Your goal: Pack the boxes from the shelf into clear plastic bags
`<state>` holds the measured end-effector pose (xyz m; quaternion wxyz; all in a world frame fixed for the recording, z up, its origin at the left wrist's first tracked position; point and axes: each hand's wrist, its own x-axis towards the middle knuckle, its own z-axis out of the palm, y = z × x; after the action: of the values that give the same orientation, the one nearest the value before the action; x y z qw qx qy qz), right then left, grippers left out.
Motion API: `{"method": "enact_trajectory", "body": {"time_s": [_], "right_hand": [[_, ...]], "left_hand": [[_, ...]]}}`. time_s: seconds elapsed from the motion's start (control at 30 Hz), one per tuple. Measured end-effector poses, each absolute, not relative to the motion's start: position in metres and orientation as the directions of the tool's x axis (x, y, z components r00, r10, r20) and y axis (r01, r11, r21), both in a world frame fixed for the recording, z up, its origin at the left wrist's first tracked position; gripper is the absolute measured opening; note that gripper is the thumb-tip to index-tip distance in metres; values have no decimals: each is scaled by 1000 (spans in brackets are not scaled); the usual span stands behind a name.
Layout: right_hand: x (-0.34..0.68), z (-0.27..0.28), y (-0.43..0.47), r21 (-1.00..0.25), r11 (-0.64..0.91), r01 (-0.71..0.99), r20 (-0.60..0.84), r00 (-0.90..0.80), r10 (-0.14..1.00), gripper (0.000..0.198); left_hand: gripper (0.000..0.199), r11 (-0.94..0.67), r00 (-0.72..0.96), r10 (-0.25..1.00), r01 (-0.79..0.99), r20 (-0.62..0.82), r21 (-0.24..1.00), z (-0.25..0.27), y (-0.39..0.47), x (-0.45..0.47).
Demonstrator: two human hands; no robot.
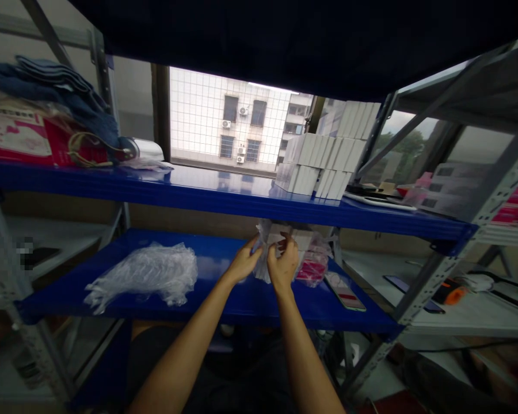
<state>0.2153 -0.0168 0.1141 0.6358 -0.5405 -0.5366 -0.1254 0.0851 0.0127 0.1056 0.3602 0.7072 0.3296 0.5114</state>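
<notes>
At the back of the lower blue shelf (216,261), my two hands are close together on a crinkled clear plastic bag (262,271). My left hand (244,263) pinches the bag's left side between thumb and fingers. Curled fingers of my right hand (284,265) grip it from the other side; something pale shows inside, partly hidden by the fingers. Just behind the right hand are a white box (303,238) and a red pack in clear wrap (314,267). A heap of clear plastic bags (149,273) lies to the left of my hands.
A phone (345,292) lies at the lower shelf's right side. The upper blue shelf (224,187) overhangs my hands and carries stacked white boxes (322,161) on the right, a red carton (30,135) and dark cloth (56,86) on the left. Metal posts (440,264) stand at both sides.
</notes>
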Motion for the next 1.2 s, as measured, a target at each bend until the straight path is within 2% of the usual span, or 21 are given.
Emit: {"method": "enact_trajectory", "body": {"time_s": [0.1,0.2,0.3,0.4,0.47,0.57,0.63,0.7,0.8,0.93,1.07,1.2], "right_hand": [[200,101,-20,-525,490,696,815,244,526,29],[172,88,-20,-544,587,599,744,20,668,23],[136,78,-22,-584,654,481,624,-250,741,23],[100,67,-22,-587,652,479,483,-439,757,22],[77,58,-19,-555,609,567,414,-447,793,20],[49,43,-10,-528,484,698,353,-339,872,25],[35,34,-3,-565,417,712,316,-280,907,35],[24,27,3,-619,383,685,295,-250,922,32],[13,26,11,-678,381,629,309,-228,924,10],[9,38,19,-748,430,505,374,-214,902,5],[31,60,21,-821,449,353,406,-192,893,22],[81,85,4,-887,459,52,436,-235,869,36]], "left_hand": [[52,-542,319,819,158,476,826,99,-17,39],[41,-532,321,834,254,448,808,97,-44,-19],[38,-456,200,890,390,410,800,91,-59,-79],[36,-360,20,914,499,405,788,78,-62,-133],[33,-302,-62,913,561,403,771,70,-61,-159],[32,-268,-95,906,625,412,733,62,-60,-183],[32,-265,-73,909,657,409,705,61,-60,-190],[32,-254,-48,920,682,389,686,60,-61,-191],[31,-254,-25,927,690,374,678,61,-59,-187],[28,-321,29,895,734,445,598,66,-52,-175],[26,-400,90,802,815,590,419,74,-54,-164],[35,-541,196,731,750,654,380,83,-67,-152]]}}
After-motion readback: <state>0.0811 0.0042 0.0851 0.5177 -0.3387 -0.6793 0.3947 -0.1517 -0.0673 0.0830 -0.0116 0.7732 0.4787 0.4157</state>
